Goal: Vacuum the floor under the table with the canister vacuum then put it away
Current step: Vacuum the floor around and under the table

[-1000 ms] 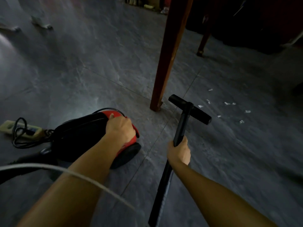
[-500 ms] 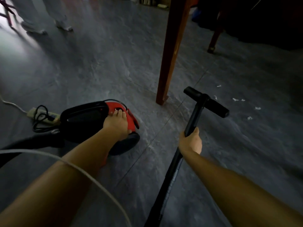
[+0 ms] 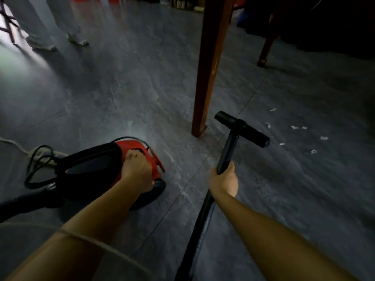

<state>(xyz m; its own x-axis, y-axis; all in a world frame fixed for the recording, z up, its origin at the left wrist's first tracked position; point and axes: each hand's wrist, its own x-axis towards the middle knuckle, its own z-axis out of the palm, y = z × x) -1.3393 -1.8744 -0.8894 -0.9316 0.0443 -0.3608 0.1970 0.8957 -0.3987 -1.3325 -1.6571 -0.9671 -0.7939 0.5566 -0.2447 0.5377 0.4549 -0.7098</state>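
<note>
A red and black canister vacuum sits on the grey floor at the lower left. My left hand lies on its red top, fingertips curled into a recess there. My right hand grips the black wand. The wand's T-shaped floor nozzle is just right of the foot of the near wooden table leg. Several white paper scraps lie on the floor under the table, to the right of the nozzle.
A power strip with a coiled black cord lies left of the vacuum. The black hose runs off to the lower left. A second table leg stands further back. A person's feet are at the top left.
The view has tilted up and shifted. The nozzle has edged toward the scraps. My left hand has slid on the vacuum's red top, fingers now in its recess.
</note>
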